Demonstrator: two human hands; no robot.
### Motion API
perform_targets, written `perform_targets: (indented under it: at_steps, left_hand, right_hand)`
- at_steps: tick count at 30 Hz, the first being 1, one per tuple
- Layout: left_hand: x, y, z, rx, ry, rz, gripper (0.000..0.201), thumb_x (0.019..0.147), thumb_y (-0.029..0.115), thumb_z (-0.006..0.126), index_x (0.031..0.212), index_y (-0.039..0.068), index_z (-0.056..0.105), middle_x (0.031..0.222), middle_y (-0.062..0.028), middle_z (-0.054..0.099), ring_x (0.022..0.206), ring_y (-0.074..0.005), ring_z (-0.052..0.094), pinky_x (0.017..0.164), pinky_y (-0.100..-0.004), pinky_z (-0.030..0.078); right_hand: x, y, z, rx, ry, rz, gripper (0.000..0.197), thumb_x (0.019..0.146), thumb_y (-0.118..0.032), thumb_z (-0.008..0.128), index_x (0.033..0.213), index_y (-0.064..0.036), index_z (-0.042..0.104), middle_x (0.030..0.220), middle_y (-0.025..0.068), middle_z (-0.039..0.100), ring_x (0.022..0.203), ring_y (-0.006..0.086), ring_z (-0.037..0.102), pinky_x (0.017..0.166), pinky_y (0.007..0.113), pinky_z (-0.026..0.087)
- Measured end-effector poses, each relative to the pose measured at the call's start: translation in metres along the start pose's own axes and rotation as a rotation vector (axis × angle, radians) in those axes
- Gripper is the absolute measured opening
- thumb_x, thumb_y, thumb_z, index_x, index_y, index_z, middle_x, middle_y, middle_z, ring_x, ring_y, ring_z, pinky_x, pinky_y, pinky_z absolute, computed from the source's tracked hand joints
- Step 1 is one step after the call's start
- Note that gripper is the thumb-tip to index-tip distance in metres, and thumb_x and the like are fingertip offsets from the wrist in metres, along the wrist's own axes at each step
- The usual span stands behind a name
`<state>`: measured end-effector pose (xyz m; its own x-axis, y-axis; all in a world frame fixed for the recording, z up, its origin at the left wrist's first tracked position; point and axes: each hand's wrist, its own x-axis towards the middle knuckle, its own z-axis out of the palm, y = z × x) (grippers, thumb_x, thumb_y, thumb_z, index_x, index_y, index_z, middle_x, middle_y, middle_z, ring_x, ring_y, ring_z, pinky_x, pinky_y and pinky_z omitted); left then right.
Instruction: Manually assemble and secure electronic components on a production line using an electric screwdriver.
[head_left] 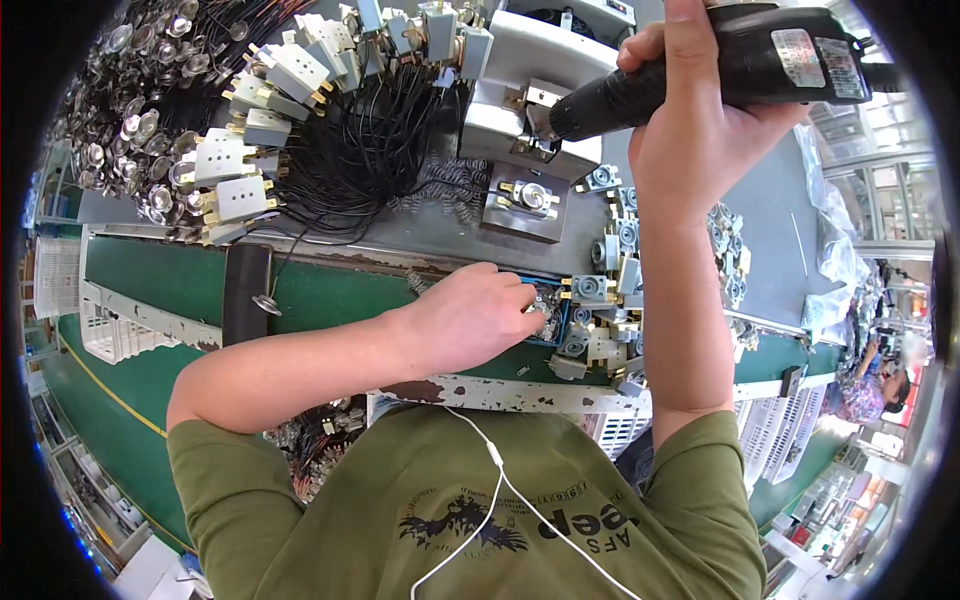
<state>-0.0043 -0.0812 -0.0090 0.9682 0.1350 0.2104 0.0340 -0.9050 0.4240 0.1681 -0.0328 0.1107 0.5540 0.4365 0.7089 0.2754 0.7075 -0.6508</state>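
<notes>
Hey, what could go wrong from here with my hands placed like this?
The left hand is at the blue tray, right beside crowded grey switches, so it might knock some. The black power screwdriver in the right hand points toward the white machine and could perhaps bump it. The white cord hangs over the shirt and might snag.

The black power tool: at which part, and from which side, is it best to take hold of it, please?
Probably around the middle of the black power tool, coming from the person's near side, where the right grip wraps it. The tool is long and lies across the view, nose pointing left, so holding the middle leaves the nose free.
</notes>
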Motion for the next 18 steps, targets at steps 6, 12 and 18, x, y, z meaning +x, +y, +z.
perform_targets:
  at_steps: [6, 12, 18]
  left_hand:
    - [0.004, 0.002, -0.008, -0.031, -0.042, -0.001, 0.016, 0.08, 0.01, 0.067, 0.095, 0.009, 0.067, 0.085, -0.0043, 0.063, 0.084, -0.0215, 0.066, 0.075, -0.037, 0.051]
    - [0.006, 0.001, -0.007, -0.005, 0.036, 0.023, 0.016, 0.081, 0.009, 0.068, 0.097, 0.008, 0.067, 0.088, -0.0049, 0.064, 0.088, -0.0224, 0.067, 0.077, -0.0374, 0.052]
    - [0.004, 0.001, -0.012, -0.078, 0.043, -0.037, 0.018, 0.079, 0.008, 0.069, 0.097, 0.007, 0.066, 0.088, -0.0058, 0.064, 0.086, -0.0251, 0.066, 0.079, -0.0398, 0.053]
  right_hand:
    - [-0.001, -0.004, 0.006, -0.054, -0.048, 0.071, 0.018, 0.094, 0.0, 0.072, 0.106, 0.0011, 0.058, 0.077, 0.0073, 0.065, 0.056, 0.0131, 0.062, 0.051, 0.026, 0.049]
    - [0.01, 0.029, 0.013, 0.903, -0.318, 0.057, 0.018, 0.093, 0.003, 0.071, 0.106, 0.0013, 0.059, 0.081, 0.0068, 0.066, 0.057, 0.0117, 0.061, 0.051, 0.026, 0.049]
    - [0.006, -0.004, 0.025, -0.035, -0.088, 0.119, 0.026, 0.092, 0.001, 0.073, 0.112, 0.0, 0.056, 0.082, 0.0062, 0.065, 0.057, 0.0119, 0.061, 0.051, 0.025, 0.049]
